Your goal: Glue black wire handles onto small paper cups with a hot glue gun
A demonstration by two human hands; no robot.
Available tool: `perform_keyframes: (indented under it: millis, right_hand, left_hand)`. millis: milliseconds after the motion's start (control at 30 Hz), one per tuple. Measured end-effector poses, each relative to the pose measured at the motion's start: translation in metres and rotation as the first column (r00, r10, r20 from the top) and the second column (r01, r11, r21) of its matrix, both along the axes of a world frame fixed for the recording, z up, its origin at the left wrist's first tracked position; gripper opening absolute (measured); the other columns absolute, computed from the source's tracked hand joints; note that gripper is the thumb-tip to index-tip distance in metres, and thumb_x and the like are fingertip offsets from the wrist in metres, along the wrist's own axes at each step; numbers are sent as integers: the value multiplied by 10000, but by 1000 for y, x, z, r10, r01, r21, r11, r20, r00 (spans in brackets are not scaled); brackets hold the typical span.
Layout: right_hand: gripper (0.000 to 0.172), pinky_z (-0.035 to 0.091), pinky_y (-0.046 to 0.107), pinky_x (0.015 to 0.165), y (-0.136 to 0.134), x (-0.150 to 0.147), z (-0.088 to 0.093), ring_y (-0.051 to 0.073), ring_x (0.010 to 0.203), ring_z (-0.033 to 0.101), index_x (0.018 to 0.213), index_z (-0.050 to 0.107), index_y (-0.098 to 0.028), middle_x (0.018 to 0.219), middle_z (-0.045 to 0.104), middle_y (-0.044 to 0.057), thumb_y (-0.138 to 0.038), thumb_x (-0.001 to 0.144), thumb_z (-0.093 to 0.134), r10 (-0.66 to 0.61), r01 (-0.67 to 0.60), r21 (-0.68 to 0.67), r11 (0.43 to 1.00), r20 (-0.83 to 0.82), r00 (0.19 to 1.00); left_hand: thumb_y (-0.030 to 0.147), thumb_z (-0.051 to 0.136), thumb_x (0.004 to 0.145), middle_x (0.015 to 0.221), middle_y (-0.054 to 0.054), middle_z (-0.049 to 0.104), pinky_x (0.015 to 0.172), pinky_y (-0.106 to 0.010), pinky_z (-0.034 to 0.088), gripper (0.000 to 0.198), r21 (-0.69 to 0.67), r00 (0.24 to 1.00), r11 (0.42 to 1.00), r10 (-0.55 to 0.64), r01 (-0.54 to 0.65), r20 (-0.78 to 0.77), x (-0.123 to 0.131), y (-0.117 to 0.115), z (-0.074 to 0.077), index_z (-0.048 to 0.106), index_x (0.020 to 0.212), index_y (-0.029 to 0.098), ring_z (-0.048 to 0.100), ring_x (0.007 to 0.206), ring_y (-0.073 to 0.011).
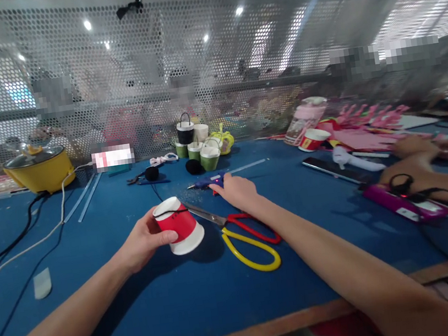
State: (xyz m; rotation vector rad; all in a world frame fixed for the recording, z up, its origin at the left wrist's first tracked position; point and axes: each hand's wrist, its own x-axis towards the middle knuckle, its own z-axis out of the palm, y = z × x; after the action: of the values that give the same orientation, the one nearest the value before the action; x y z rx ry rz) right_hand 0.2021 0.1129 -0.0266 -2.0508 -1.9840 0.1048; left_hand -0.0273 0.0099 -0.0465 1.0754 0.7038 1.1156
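Observation:
My left hand (146, 242) is closed around a red and white paper cup (183, 227), held tilted above the blue table. A thin black cord runs across the cup near its narrower end. My right hand (240, 190) is wrapped round the handle of a blue hot glue gun (206, 182), whose nozzle points left. Just below that hand lie large scissors (225, 222) with one red and one yellow handle, their blades partly behind the cup. A clear glue stick (248, 165) extends behind the glue gun.
Small green, black and white cups (209, 158) stand at the back, near black pom-poms (194, 166) and pliers (137, 177). A yellow electric pot (41, 170) is at left, with cables (62, 216). At right are a phone (330, 171), a purple power strip (404, 204) and another person's arms (416, 174).

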Motion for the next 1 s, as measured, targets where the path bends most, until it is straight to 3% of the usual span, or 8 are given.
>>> perform_keyframes:
  millis: [67, 100, 167, 233, 333, 500, 700, 1000]
  right_hand:
    - [335, 393, 403, 799, -15, -6, 12, 320, 1005, 517, 883, 595, -84, 1006, 583, 216, -394, 794, 505, 84, -98, 155, 983, 94, 992]
    - [284, 406, 363, 784, -24, -10, 20, 272, 952, 542, 827, 602, -112, 950, 605, 165, -377, 800, 501, 231, -236, 177, 955, 49, 972]
    - [259, 435, 277, 704, -44, -20, 35, 166, 783, 573, 818, 596, -147, 844, 622, 73, -383, 807, 490, 532, -510, 152, 847, -225, 816]
    - [237, 438, 245, 643, -61, -30, 45, 127, 701, 556, 828, 588, -158, 778, 609, 27, -383, 762, 554, 638, -655, 127, 745, -422, 644]
    - [178, 424, 236, 637, -77, -42, 47, 107, 690, 519, 779, 571, -159, 789, 574, 11, -302, 695, 637, 675, -674, 202, 710, -469, 570]
    - [111, 410, 247, 647, -83, -45, 35, 106, 693, 497, 674, 522, -166, 758, 535, 12, -230, 759, 552, 715, -683, 274, 677, -468, 520]
    - [133, 389, 204, 486, -89, -39, 35, 70, 509, 451, 751, 439, -184, 660, 556, -9, -293, 816, 479, 577, -635, 205, 744, -676, 458]
    - [90, 402, 198, 535, -86, -37, 35, 84, 585, 484, 749, 540, -172, 668, 556, -11, -256, 776, 524, 614, -600, 255, 758, -591, 524]
  left_hand:
    - [207, 765, 542, 973, -76, 656, 775, -313, 440, 513, -7, 1000, 1000, -1, 1, 5, 0, -1, 1, 582, 1020, 172, 600, 880, -215]
    - [204, 763, 545, 977, -77, 656, 786, -316, 437, 508, -13, 1000, 1000, -4, 4, 10, 1, -1, 1, 584, 1019, 171, 599, 885, -215]
    - [205, 756, 556, 992, -83, 653, 814, -326, 425, 498, -24, 1000, 1000, -13, 14, 26, 1, -1, 2, 585, 1022, 164, 596, 901, -218]
    - [211, 747, 570, 1003, -94, 649, 835, -337, 414, 501, -35, 998, 999, -23, 25, 50, 2, -1, 3, 580, 1039, 153, 592, 916, -224]
    - [216, 724, 602, 988, -100, 652, 842, -343, 408, 487, -49, 996, 997, -48, 51, 69, 2, -1, 4, 571, 1058, 142, 594, 914, -225]
    - [213, 714, 609, 973, -98, 651, 845, -361, 401, 441, -71, 997, 996, -55, 59, 59, 2, -1, 5, 576, 1020, 135, 594, 896, -228]
    - [210, 713, 594, 967, -110, 646, 804, -357, 411, 462, -86, 998, 994, -61, 63, 25, 2, -3, 6, 561, 1022, 124, 593, 872, -231]
    - [213, 715, 575, 926, -101, 652, 747, -335, 423, 471, -107, 996, 990, -91, 91, 4, 4, -5, 7, 558, 1009, 121, 601, 799, -211]
